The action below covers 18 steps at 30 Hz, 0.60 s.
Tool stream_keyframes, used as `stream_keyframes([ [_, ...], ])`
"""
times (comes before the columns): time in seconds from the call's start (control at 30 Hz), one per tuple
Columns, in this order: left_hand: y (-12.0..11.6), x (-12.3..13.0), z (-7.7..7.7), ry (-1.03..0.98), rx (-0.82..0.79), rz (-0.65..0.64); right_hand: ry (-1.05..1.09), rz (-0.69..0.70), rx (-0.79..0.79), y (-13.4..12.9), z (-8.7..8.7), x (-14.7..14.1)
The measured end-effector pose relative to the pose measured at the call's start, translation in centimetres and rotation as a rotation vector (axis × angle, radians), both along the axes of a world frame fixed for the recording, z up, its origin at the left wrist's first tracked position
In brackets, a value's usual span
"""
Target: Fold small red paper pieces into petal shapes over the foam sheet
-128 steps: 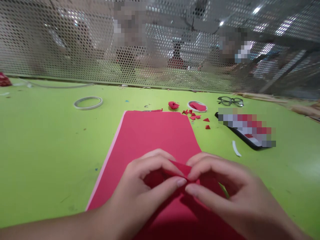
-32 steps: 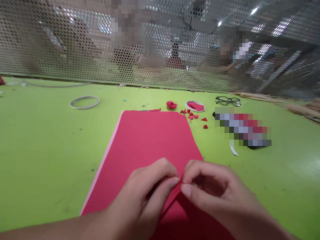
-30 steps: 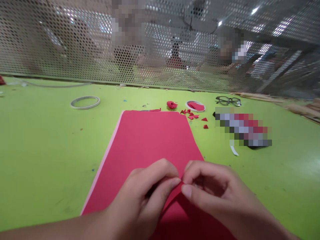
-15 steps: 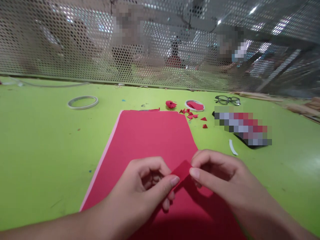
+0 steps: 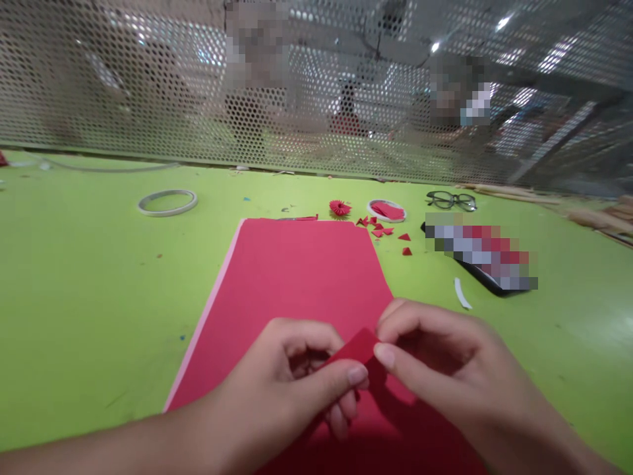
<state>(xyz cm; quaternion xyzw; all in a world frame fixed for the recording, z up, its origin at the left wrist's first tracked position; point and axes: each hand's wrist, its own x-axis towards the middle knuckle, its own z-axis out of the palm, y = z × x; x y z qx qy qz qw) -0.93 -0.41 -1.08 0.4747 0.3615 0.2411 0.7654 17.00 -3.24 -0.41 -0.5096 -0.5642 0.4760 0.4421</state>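
Observation:
A small strip of red paper [image 5: 358, 346] is held between my two hands, above a large red sheet [image 5: 301, 277]. My left hand [image 5: 316, 369] is closed on its left part, thumb in front and fingers behind. My right hand [image 5: 420, 349] pinches the strip's right corner between thumb and index finger. Past the sheet's far edge sit a round red pleated paper piece [image 5: 339, 208] and several small folded red triangles [image 5: 378, 227]. Near them is a shallow white-rimmed round holder [image 5: 404, 212] with red paper pieces in it.
A white ring, like a tape roll [image 5: 168, 202], lies at the far left. Eyeglasses [image 5: 451, 200], a dark-edged phone-like object [image 5: 475, 267] with a blurred face and a white paper scrap [image 5: 462, 293] lie to the right. A perforated metal panel [image 5: 198, 125] borders the green table's [image 5: 89, 284] back.
Both hands have lowered slightly with the red paper strip. My left thumb has slid right along the strip, now covering more of its lower edge. My right hand keeps its pinch.

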Motion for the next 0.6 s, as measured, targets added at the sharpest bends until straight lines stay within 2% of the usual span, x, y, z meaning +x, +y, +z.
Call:
stream_keyframes([
  [0.47, -0.04, 0.20, 0.35, 0.132, 0.029, 0.023, -0.029, 0.016, -0.001, 0.04, 0.28, -0.70],
  [0.6, -0.13, 0.25, 0.43, 0.155, 0.043, 0.031, 0.024, -0.021, -0.130, 0.29, 0.58, -0.46],
])
